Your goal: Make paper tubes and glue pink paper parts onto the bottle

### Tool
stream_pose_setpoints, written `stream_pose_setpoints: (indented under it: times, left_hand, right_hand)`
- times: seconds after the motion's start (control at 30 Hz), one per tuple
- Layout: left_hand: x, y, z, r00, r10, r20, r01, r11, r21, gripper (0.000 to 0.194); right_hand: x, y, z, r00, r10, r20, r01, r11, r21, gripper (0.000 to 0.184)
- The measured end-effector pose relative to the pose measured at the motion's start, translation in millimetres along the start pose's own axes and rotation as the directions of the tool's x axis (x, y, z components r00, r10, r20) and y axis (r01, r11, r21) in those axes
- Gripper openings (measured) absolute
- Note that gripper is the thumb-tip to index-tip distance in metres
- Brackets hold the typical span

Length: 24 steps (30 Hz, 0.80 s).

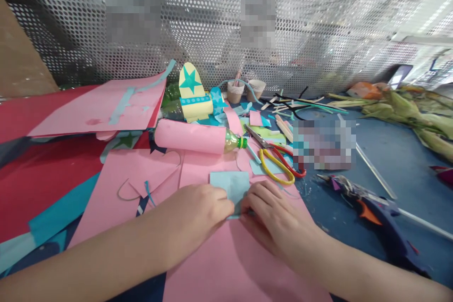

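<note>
A small light-blue paper square lies on a big pink paper sheet. My left hand is curled, its fingers pinching the near left edge of the blue square. My right hand presses on the square's near right corner with bent fingers. Beyond them lies a plastic bottle wrapped in pink paper with a green cap, on its side.
Yellow- and red-handled scissors lie right of the bottle. A blue glue gun rests on the blue table at right. A yellow paper fin with a teal star, paper cups, sticks, corn husks and red, pink and teal sheets surround them. A perforated metal wall stands behind.
</note>
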State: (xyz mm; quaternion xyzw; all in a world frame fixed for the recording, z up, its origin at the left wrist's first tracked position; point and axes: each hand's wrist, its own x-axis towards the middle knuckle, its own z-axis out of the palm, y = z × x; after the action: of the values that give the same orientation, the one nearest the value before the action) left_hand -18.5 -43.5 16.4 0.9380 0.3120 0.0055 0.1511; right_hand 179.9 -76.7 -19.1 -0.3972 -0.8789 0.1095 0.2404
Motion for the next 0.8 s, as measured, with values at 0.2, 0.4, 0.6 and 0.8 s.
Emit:
stream_pose_setpoints:
  times: [0.2,0.4,0.6,0.8]
  left_hand:
    - [-1,0,-0.2,1.000,-0.008,0.012,0.008,1.000,0.008,0.025]
    - [-3,4,-9.1,1.000,-0.020,-0.003,0.020,1.000,-0.015,0.022]
    - [0,2,3.7,1.000,-0.018,0.013,0.017,0.998,0.052,0.021]
    - [0,-2,-0.9,0.999,-0.048,0.017,0.048,0.999,-0.008,0.017]
  right_hand:
    - [3,1,-3,0.999,-0.040,0.001,0.040,0.999,0.001,0.012]
    - [2,2,-7,0.998,-0.057,-0.006,0.057,0.998,0.003,0.013]
    - [2,5,-6,1.000,-0.020,0.015,0.019,0.998,0.058,0.012]
    - [2,4,-3,1.000,0.030,0.007,-0.030,0.998,0.063,0.008]
